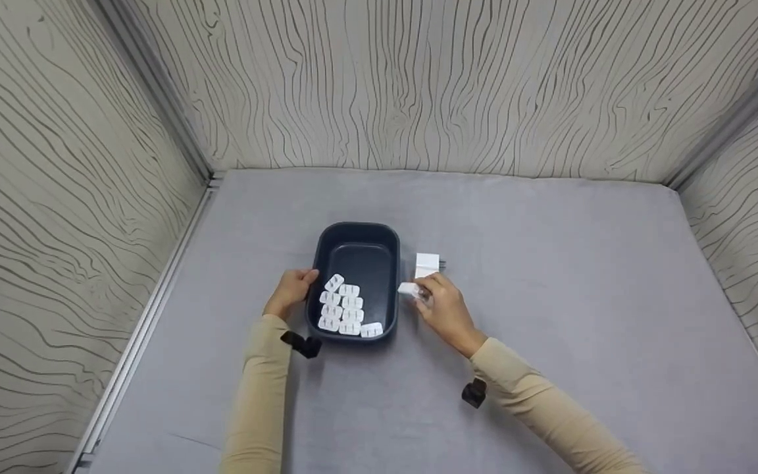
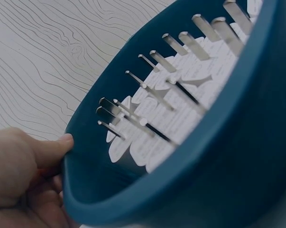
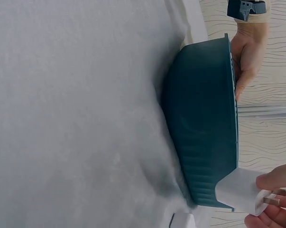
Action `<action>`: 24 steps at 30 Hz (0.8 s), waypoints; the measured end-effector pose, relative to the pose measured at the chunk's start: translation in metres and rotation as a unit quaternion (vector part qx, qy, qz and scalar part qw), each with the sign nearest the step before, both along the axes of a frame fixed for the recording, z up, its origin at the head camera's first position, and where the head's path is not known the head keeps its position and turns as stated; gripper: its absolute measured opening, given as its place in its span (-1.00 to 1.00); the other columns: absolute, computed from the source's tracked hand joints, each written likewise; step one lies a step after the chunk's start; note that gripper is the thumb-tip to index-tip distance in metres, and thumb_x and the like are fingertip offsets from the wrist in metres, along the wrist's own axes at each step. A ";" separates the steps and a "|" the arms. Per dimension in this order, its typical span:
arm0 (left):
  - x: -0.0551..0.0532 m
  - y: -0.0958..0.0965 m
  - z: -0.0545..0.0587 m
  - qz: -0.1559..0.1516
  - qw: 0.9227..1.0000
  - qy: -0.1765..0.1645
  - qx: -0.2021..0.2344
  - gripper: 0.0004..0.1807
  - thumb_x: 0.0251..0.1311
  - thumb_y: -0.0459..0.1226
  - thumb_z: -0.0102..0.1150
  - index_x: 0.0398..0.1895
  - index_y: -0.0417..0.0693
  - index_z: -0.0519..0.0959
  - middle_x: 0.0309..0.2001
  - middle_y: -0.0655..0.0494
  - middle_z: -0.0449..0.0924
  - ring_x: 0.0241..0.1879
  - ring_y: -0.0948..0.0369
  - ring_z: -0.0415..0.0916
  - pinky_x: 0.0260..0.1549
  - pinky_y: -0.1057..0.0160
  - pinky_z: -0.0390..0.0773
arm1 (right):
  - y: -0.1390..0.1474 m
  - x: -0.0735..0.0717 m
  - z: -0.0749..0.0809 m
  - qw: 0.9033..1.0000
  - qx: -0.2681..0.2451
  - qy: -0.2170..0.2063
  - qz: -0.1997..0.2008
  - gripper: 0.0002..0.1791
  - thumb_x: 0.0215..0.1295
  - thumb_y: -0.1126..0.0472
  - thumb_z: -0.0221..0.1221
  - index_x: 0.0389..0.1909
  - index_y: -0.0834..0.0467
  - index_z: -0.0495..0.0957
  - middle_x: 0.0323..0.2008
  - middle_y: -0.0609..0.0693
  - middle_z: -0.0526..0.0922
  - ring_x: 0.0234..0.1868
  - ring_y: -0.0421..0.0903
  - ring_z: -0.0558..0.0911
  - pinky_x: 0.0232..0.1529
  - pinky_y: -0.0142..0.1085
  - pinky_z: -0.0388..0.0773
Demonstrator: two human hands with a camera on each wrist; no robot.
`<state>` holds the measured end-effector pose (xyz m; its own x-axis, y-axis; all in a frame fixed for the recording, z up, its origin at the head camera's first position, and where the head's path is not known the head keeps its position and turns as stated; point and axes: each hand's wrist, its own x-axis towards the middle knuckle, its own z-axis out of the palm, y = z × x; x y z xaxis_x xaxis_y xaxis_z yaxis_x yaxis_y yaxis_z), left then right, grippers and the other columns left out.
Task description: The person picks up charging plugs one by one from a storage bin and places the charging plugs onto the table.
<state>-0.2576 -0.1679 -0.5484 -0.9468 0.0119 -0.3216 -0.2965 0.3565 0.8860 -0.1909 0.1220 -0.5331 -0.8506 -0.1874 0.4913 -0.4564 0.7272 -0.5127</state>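
Note:
My left hand [image 1: 291,291] grips the left rim of a dark blue plastic bin [image 1: 361,235], thumb over the edge. Inside lie several white power adapters [image 1: 351,315], grouped toward the near end, their metal prongs facing up in the left wrist view. My right hand [image 1: 448,313] pinches another white adapter [image 3: 237,190] just outside the bin's right rim. Its two flat prongs [image 3: 272,201] point back toward the fingers. Beyond that hand, a white block-shaped adapter [image 1: 427,263] lies on the cloth, prongs to the right.
A grey cloth [image 1: 583,283] covers the table, slightly wrinkled. Panels with a wood-grain line pattern [image 1: 418,85] stand at the back and sides. A metal rail [image 1: 145,303] runs along the left edge.

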 end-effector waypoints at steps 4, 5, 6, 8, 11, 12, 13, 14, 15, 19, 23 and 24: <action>-0.001 0.000 0.000 -0.003 1.000 -0.002 -0.007 -0.64 0.44 -0.25 -0.08 -0.37 -0.40 0.55 -0.64 0.27 0.42 -0.59 0.39 0.34 -0.53 0.45 0.34 | 0.002 0.000 -0.003 1.000 -0.013 -0.025 -0.007 -0.72 -0.05 0.50 0.35 -0.25 0.34 0.60 -0.32 0.11 0.61 -0.31 -0.06 0.63 -0.24 -0.27 0.61; -0.001 0.000 0.000 -0.004 1.000 -0.003 -0.014 -0.63 0.44 -0.24 -0.08 -0.46 -0.33 0.52 -0.66 0.28 0.38 -0.60 0.38 0.32 -0.54 0.44 0.31 | 0.003 0.000 -0.004 0.999 -0.015 -0.033 -0.009 -0.72 -0.04 0.50 0.35 -0.24 0.34 0.60 -0.32 0.11 0.61 -0.31 -0.06 0.63 -0.24 -0.27 0.61; -0.001 -0.001 0.000 -0.003 1.000 -0.005 -0.021 -0.63 0.44 -0.23 -0.07 -0.51 -0.26 0.50 -0.66 0.28 0.36 -0.59 0.37 0.30 -0.54 0.42 0.30 | 0.004 0.000 -0.005 0.999 -0.017 -0.041 -0.011 -0.72 -0.03 0.49 0.34 -0.23 0.34 0.61 -0.32 0.12 0.62 -0.31 -0.06 0.64 -0.24 -0.27 0.62; -0.001 -0.001 0.000 -0.003 0.999 -0.007 -0.033 -0.62 0.44 -0.21 -0.06 -0.57 -0.17 0.46 -0.65 0.28 0.34 -0.57 0.35 0.28 -0.53 0.41 0.28 | 0.006 0.001 -0.007 0.998 -0.019 -0.056 -0.015 -0.73 -0.01 0.48 0.34 -0.22 0.34 0.61 -0.31 0.12 0.62 -0.30 -0.05 0.65 -0.24 -0.26 0.62; 0.000 -0.002 0.000 0.003 0.999 -0.010 -0.037 -0.64 0.44 -0.21 -0.06 -0.53 -0.18 0.50 -0.62 0.26 0.35 -0.54 0.34 0.29 -0.50 0.40 0.29 | 0.008 0.001 -0.011 0.996 -0.032 -0.080 -0.019 -0.74 0.01 0.48 0.32 -0.21 0.36 0.60 -0.31 0.15 0.62 -0.30 -0.02 0.65 -0.23 -0.23 0.63; 0.000 -0.002 0.000 0.003 0.999 -0.010 -0.038 -0.65 0.44 -0.21 -0.06 -0.48 -0.22 0.53 -0.61 0.26 0.37 -0.53 0.34 0.30 -0.50 0.40 0.29 | 0.009 0.001 -0.012 0.995 -0.037 -0.088 -0.020 -0.74 0.02 0.48 0.32 -0.21 0.37 0.60 -0.32 0.16 0.62 -0.30 -0.02 0.65 -0.23 -0.22 0.64; 0.000 -0.002 -0.001 0.005 0.999 -0.010 -0.039 -0.65 0.44 -0.21 -0.06 -0.44 -0.26 0.54 -0.61 0.26 0.38 -0.53 0.34 0.31 -0.49 0.40 0.30 | 0.010 0.000 -0.014 0.994 -0.042 -0.094 -0.022 -0.75 0.01 0.49 0.32 -0.22 0.38 0.60 -0.33 0.17 0.62 -0.30 -0.01 0.65 -0.24 -0.22 0.64; 0.000 -0.001 0.000 0.006 0.999 -0.010 -0.040 -0.65 0.44 -0.21 -0.07 -0.38 -0.30 0.57 -0.60 0.26 0.39 -0.52 0.35 0.31 -0.48 0.41 0.30 | 0.011 0.000 -0.015 0.993 -0.048 -0.101 -0.024 -0.75 0.01 0.49 0.32 -0.23 0.39 0.60 -0.34 0.18 0.63 -0.31 0.00 0.65 -0.25 -0.21 0.64; 0.000 -0.001 0.000 0.008 0.999 -0.012 -0.040 -0.64 0.44 -0.21 -0.07 -0.36 -0.32 0.57 -0.60 0.26 0.39 -0.52 0.35 0.31 -0.48 0.41 0.30 | 0.012 -0.001 -0.017 0.992 -0.057 -0.109 -0.027 -0.76 0.00 0.50 0.32 -0.24 0.39 0.61 -0.35 0.19 0.63 -0.31 0.01 0.66 -0.25 -0.20 0.64; 0.000 0.000 0.000 0.005 0.999 -0.011 -0.043 -0.64 0.44 -0.21 -0.07 -0.31 -0.34 0.58 -0.62 0.27 0.38 -0.54 0.35 0.30 -0.50 0.41 0.29 | 0.015 -0.004 -0.021 0.985 -0.094 -0.136 -0.043 -0.77 -0.02 0.50 0.33 -0.27 0.42 0.61 -0.36 0.23 0.66 -0.32 0.05 0.66 -0.25 -0.17 0.65; 0.000 0.000 0.000 0.003 0.999 -0.001 -0.033 -0.66 0.43 -0.23 -0.06 -0.49 -0.22 0.53 -0.66 0.28 0.33 -0.59 0.35 0.26 -0.53 0.41 0.25 | 0.016 -0.007 -0.023 0.975 -0.130 -0.169 -0.054 -0.77 -0.01 0.50 0.33 -0.27 0.44 0.60 -0.33 0.29 0.67 -0.28 0.10 0.67 -0.22 -0.14 0.65; 0.000 0.000 0.001 0.005 1.000 0.000 -0.031 -0.65 0.43 -0.24 -0.05 -0.54 -0.18 0.50 -0.67 0.28 0.32 -0.60 0.36 0.26 -0.54 0.41 0.25 | 0.016 -0.008 -0.024 0.973 -0.136 -0.178 -0.058 -0.77 0.00 0.49 0.33 -0.27 0.44 0.60 -0.33 0.30 0.67 -0.28 0.11 0.67 -0.21 -0.15 0.65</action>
<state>-0.2577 -0.1681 -0.5478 -0.9471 -0.0180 -0.3205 -0.2998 0.4067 0.8630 -0.1986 0.1385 -0.5570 -0.9836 0.0167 0.1796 -0.1370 0.5786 -0.8040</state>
